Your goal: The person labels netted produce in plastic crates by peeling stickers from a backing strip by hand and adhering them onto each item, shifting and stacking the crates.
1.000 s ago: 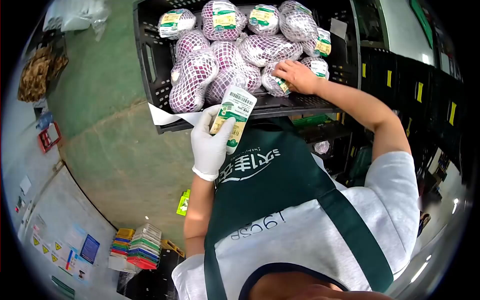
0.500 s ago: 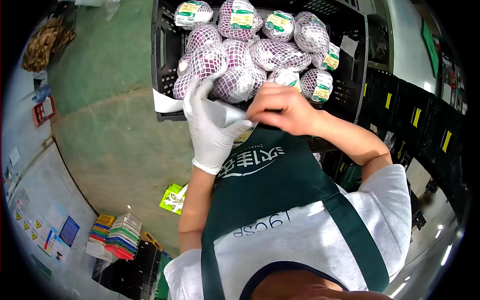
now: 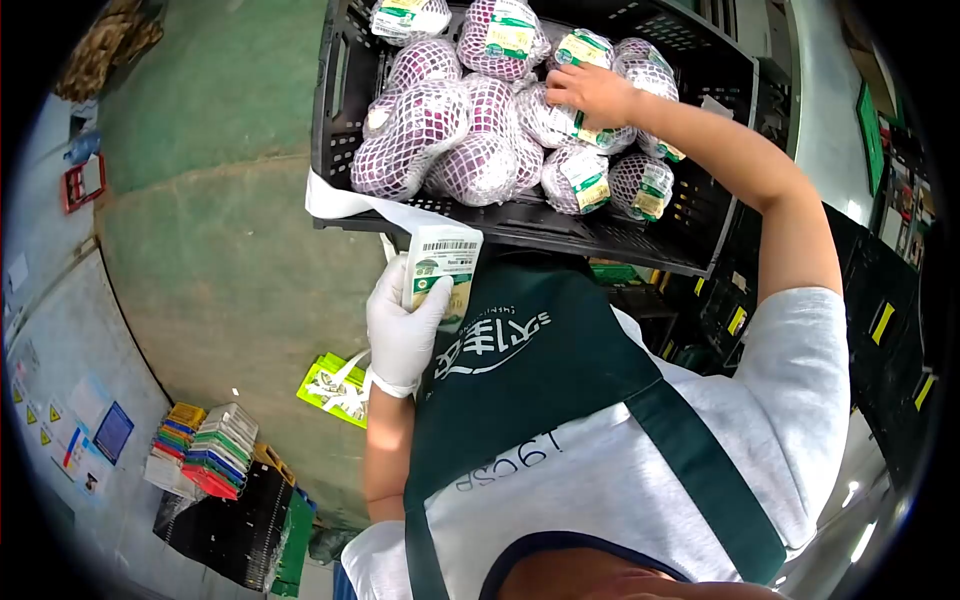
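My left hand [image 3: 402, 325], in a white glove, pinches a strip of printed labels [image 3: 444, 262] in front of the apron. The strip's white backing [image 3: 345, 203] trails up over the near left corner of the black crate [image 3: 560, 232]. My bare right hand [image 3: 597, 97] lies over a net-wrapped pack of purple produce [image 3: 545, 122] inside the crate, its fingers stretched across the top. A green and yellow label [image 3: 592, 135] shows just below that hand. Several packs in white netting fill the crate, some with labels and some, like the pack [image 3: 410, 140] at left, with none showing.
On the floor at left is a bright green and white item [image 3: 337, 388]. Stacked colored crates [image 3: 215, 450] stand at the lower left. Black crates with yellow marks [image 3: 880, 325] line the right side. A red-framed box [image 3: 84, 184] sits by the left wall.
My right hand has left the label strip and reached forward onto a pack in the crate. My left hand has moved down with the strip, whose printed labels now show. A front pack now shows its label.
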Action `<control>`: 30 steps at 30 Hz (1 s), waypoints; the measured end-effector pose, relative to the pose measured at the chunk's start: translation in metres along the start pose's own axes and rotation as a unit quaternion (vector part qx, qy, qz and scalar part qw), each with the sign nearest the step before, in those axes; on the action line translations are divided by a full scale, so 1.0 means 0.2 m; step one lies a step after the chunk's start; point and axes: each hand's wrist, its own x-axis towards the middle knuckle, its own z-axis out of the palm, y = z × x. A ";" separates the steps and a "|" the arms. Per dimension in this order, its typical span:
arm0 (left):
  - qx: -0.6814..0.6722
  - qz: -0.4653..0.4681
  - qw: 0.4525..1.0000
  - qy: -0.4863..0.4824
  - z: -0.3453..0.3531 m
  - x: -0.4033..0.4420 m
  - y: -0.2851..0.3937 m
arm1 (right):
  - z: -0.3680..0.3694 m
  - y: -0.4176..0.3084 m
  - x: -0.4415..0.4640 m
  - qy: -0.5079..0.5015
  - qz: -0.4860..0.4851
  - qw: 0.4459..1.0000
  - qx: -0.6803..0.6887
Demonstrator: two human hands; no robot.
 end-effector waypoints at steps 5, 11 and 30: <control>-0.010 0.027 0.999 0.027 0.03 0.01 -0.01 | 0.17 -0.12 -0.13 0.098 0.070 0.988 0.096; -0.060 0.086 0.994 0.023 0.06 0.06 -0.02 | -0.29 -0.57 -0.16 0.098 0.115 0.765 0.626; 0.225 -0.003 0.969 -0.105 -0.07 0.06 0.07 | -0.38 -0.27 -0.35 0.486 0.113 0.485 0.718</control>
